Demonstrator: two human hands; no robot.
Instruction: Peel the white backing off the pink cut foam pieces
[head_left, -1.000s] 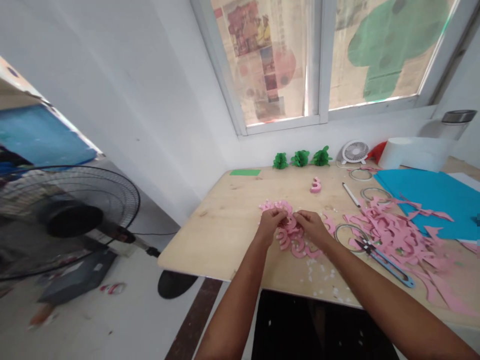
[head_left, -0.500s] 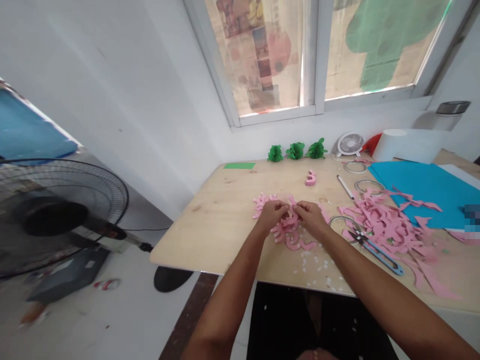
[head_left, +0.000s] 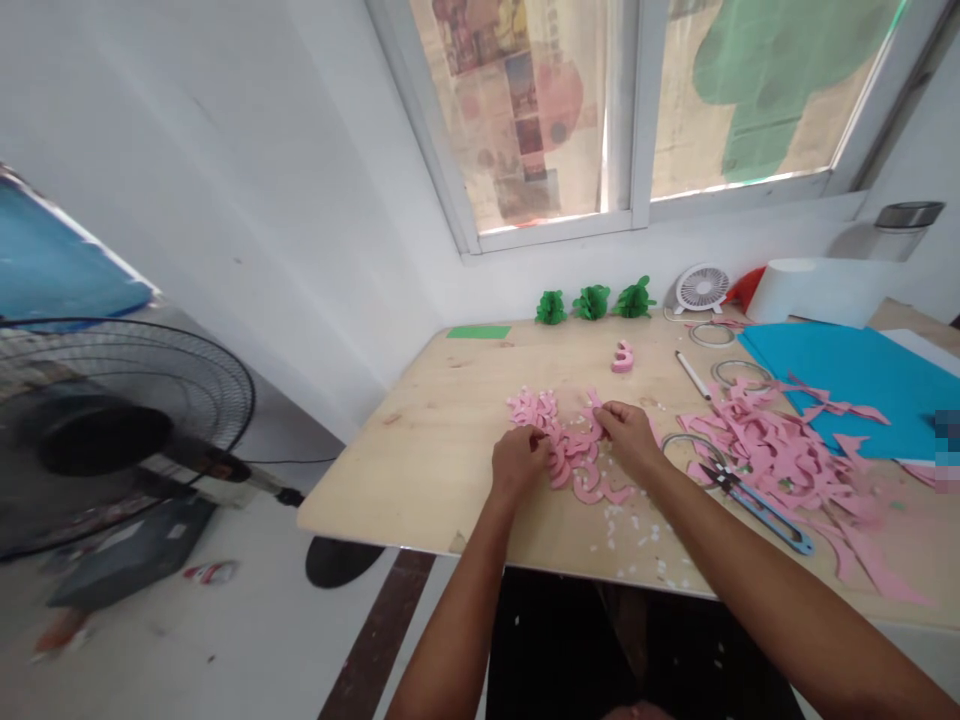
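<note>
My right hand (head_left: 627,434) is closed in a pinch on a curved pink cutout (head_left: 595,402), held over a pile of similar pieces. To its left, my left hand (head_left: 517,460) has its fingers drawn together at the pile's edge; what is between the fingertips is hidden. The loose pink curved cutouts (head_left: 588,486) lie between and below my hands. Behind the left hand is a cluster of small pink pieces (head_left: 531,405) with white bits on them. A small stack of pink curved cutouts (head_left: 622,357) sits apart, farther back.
Pink scraps (head_left: 787,450) heap on the right, beside blue-handled scissors (head_left: 765,510), a white pen (head_left: 692,375), wire rings and blue sheets (head_left: 832,360). Green paper ornaments (head_left: 592,302) and a small white fan (head_left: 703,288) line the wall. A large fan (head_left: 112,430) stands left of the table.
My hands have moved apart from where they met above the pile. The left has gone left and down; the right stays near its place with a pink cutout.
</note>
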